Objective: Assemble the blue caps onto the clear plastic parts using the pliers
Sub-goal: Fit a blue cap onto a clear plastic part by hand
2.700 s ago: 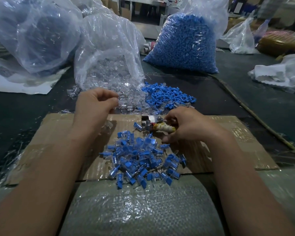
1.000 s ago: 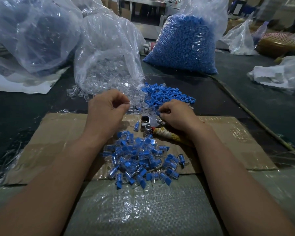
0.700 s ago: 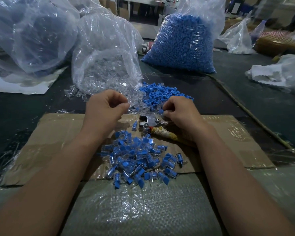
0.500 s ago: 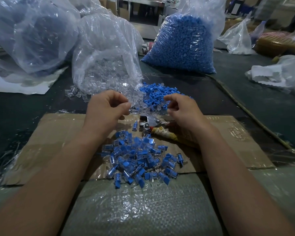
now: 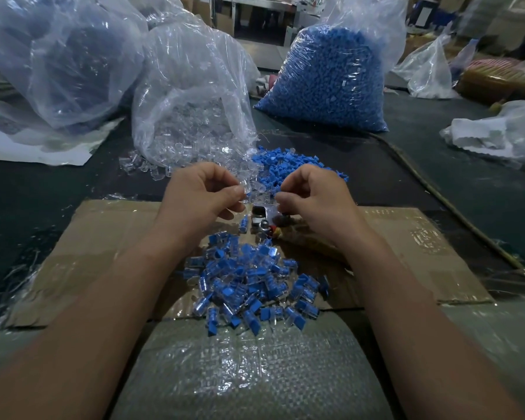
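My left hand (image 5: 199,192) pinches a clear plastic part (image 5: 245,187) between thumb and fingertips, above the far edge of the cardboard sheet (image 5: 103,237). My right hand (image 5: 312,195) is close beside it with curled fingers; what it pinches is hidden. The pliers (image 5: 262,221) lie on the cardboard below both hands, their handle under my right wrist. A pile of assembled blue-and-clear pieces (image 5: 252,283) lies nearer to me. Loose blue caps (image 5: 281,165) and loose clear parts (image 5: 146,166) sit just beyond my hands.
An open bag of clear parts (image 5: 188,95) stands behind my left hand, a full bag of blue caps (image 5: 331,77) behind my right. A large plastic bag (image 5: 52,56) fills the far left. White plastic (image 5: 497,131) lies at right. Woven sacking (image 5: 249,368) covers the near edge.
My right hand let go of the pliers, reached to the blue caps and has come in toward my left hand. My left hand stayed at the clear parts, fingers pinched.
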Motion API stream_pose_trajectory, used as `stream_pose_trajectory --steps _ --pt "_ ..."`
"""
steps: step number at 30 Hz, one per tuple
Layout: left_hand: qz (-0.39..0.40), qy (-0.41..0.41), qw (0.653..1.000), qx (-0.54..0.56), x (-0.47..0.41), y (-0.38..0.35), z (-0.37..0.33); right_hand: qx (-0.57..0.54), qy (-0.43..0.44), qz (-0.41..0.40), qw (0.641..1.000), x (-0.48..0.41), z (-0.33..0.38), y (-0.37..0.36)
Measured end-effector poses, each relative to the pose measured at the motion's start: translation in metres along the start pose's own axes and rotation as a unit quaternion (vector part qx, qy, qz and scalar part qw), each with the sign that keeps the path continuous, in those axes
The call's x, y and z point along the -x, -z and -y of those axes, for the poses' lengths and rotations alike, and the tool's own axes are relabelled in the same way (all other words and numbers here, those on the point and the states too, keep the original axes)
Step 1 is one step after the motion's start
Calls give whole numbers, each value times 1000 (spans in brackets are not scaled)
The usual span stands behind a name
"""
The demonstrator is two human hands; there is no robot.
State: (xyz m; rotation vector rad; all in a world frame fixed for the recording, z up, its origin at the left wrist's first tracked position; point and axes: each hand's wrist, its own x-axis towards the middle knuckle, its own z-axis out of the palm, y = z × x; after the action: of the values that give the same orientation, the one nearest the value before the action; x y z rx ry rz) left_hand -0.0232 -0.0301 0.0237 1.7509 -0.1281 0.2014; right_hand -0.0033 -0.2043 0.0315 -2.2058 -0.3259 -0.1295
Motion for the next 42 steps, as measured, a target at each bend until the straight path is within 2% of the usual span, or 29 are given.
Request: stream_pose_trajectory --steps 7,16,27,36,42 --pt "8 6 1000 14 1 -1 -1 -45 37 -40 997 3 7 3" --pt "32 21 998 49 2 -2 -4 -105 98 -15 990 13 23 -11" --pt "80 44 988 123 3 0 -6 -148 93 29 984 12 20 -12" --pt "72 51 987 133 2 0 -7 -153 105 41 982 13 20 -10" --pt "69 53 985 151 2 0 -7 -135 159 -1 978 13 18 -14"
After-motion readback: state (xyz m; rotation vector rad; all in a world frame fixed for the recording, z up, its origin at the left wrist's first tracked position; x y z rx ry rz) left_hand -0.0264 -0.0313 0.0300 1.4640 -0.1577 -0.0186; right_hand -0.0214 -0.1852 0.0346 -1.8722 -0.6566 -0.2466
